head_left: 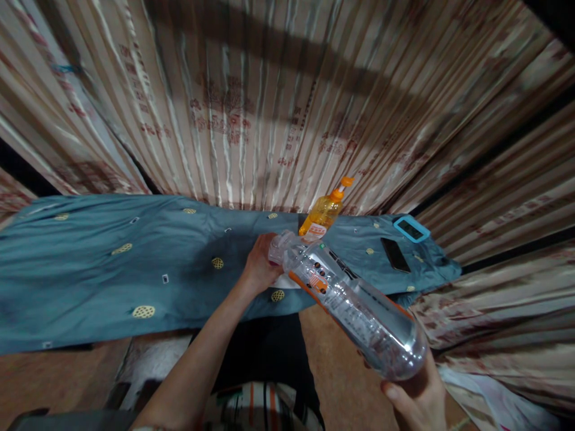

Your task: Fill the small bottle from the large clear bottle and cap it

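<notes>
A large clear plastic bottle (354,299) with an orange cartoon print slants across the view, its mouth end pointing down and to the left. My right hand (417,389) is closed around its base end. At the neck end is my left hand (261,266), its fingers curled and mostly hidden behind the bottle's mouth; what they grip cannot be made out. A white thing (287,282) shows partly beneath the neck, its shape hidden. Just behind the neck stands a pump bottle (324,214) of orange liquid with an orange pump head.
A blue patterned cloth (103,269) covers the long surface in front of me. Toward its right end lie a dark phone (395,255) and a light-blue framed device (411,229). Pleated printed curtains (233,108) hang close behind and to the right.
</notes>
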`<state>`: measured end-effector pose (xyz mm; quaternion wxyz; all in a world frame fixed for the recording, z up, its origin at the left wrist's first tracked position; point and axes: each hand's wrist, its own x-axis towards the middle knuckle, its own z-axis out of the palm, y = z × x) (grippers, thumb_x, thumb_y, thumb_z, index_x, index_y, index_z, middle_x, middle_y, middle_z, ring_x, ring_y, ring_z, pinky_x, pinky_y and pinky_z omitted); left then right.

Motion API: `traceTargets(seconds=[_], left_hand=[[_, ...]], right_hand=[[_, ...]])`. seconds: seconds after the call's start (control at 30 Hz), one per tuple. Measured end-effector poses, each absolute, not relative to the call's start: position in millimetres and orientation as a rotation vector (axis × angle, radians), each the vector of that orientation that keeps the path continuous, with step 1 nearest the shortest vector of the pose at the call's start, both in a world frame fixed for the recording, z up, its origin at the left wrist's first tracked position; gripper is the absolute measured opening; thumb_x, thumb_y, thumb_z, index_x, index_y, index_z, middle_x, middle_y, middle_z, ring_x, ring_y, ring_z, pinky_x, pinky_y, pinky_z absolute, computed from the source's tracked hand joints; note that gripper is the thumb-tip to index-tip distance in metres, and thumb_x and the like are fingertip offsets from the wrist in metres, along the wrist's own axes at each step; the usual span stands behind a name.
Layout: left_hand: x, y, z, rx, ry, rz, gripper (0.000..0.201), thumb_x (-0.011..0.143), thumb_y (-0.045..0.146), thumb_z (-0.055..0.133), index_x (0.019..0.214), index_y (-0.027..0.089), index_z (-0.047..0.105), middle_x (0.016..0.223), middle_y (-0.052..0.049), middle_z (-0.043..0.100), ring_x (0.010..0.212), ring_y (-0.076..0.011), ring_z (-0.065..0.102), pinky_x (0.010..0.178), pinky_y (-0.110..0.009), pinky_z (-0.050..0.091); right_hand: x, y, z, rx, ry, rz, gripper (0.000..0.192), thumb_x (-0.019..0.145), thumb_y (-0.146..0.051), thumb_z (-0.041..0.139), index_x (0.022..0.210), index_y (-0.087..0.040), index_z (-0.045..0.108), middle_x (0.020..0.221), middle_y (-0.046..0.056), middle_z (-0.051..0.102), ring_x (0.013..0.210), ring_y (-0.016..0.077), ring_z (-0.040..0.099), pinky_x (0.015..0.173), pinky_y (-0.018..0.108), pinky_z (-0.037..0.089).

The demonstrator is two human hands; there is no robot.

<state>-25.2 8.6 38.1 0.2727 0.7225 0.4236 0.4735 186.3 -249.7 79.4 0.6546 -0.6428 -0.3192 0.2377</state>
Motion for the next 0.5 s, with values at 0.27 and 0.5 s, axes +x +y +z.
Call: traceTargets(seconds=[0.27, 0.5], left_hand=[[-25.5, 9.1, 36.2, 1.947, 1.132, 1.274, 0.052, 0.073, 0.022, 0.090, 0.120, 0.022, 0.067, 0.117, -0.007, 0.078, 0.114, -0.0297, 0.077, 0.100, -0.044, 0.065], [-25.4, 10.5, 31.7, 1.941, 1.123, 1.294, 0.052, 0.074, 0.024, 0.091, 0.121, 0.023, 0.067, 0.119, -0.009, 0.078, 0.115, -0.0306, 0.077, 0.102, -0.046, 0.065]], right_hand=[[187.3, -253.3, 80.7, -1.522, -0.778, 0.511, 0.108, 0.071, -0.064, 0.100, 0.158, -0.020, 0.055, 0.162, 0.021, 0.064, 0.151, 0.0454, 0.060, 0.112, 0.049, 0.057], [187.6, -252.0, 78.5, -1.507, -0.833, 0.479, 0.107, 0.074, -0.065, 0.098, 0.160, -0.018, 0.054, 0.161, 0.022, 0.064, 0.152, 0.0465, 0.059, 0.109, 0.051, 0.059]])
